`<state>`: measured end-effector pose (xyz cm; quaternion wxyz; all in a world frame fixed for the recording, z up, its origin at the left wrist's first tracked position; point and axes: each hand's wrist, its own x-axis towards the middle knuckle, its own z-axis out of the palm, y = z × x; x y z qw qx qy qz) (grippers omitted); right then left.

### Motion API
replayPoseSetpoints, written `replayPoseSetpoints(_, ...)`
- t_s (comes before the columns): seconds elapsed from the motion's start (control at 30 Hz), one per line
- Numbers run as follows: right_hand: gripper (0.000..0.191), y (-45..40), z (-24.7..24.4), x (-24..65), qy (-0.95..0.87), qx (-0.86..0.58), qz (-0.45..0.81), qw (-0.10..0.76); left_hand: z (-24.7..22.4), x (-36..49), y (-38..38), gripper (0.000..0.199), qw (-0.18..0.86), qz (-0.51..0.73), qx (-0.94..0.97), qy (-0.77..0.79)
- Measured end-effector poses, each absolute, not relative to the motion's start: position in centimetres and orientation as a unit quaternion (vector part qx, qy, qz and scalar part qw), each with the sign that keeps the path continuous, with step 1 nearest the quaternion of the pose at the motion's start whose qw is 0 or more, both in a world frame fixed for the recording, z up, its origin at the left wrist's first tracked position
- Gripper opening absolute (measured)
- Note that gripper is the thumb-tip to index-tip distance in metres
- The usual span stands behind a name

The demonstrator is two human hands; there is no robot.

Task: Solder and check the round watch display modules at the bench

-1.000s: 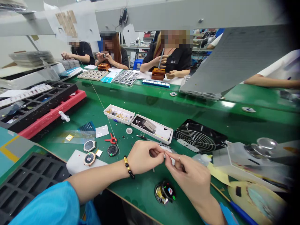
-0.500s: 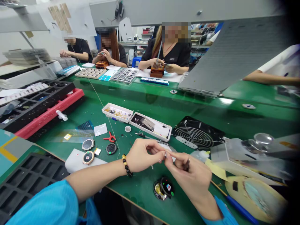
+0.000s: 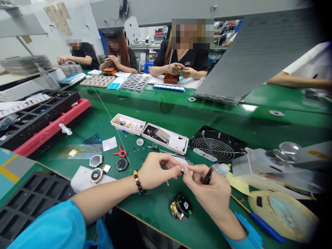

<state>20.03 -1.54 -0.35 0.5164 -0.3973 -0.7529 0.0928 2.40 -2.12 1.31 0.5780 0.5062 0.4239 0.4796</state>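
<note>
My left hand (image 3: 158,169), with a beaded bracelet (image 3: 137,181) at its wrist, is closed in a pinch. Its fingertips meet those of my right hand (image 3: 209,188) over a tiny pale piece (image 3: 182,167), too small to name. Tucked in the curled fingers of my right hand is a slim dark tool (image 3: 208,175), its far end hidden. Below the hands an opened round watch (image 3: 180,206) lies on the green bench, its dark face tilted beside gold-coloured insides. To the left are more watch faces (image 3: 95,175) on a white pad and a red clamp (image 3: 119,151).
Two white trays (image 3: 166,137) of small parts stand beyond my hands. A black fan with a wire guard (image 3: 215,145) and a clear box (image 3: 269,173) are to the right. A blue-handled tool (image 3: 267,226) lies front right. Several co-workers sit across the bench.
Both hands stay together at almost the same spot. The dark tool in my right hand now sticks up more visibly. The whole view has shifted slightly.
</note>
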Motion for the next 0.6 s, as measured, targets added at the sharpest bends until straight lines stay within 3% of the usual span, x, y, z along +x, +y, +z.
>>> replayPoseSetpoints(0.23,0.011,-1.55,-0.07,20.08,-0.744,-0.404,0.13,0.516,1.53,2.36,-2.02,0.026,0.588,0.47,0.506,0.421)
replayPoseSetpoints(0.6,0.01,-1.83,-0.32,20.33,-0.725,-0.409,0.178,0.524,1.34,2.17,-1.77,0.049,0.66,0.452,0.453,0.395)
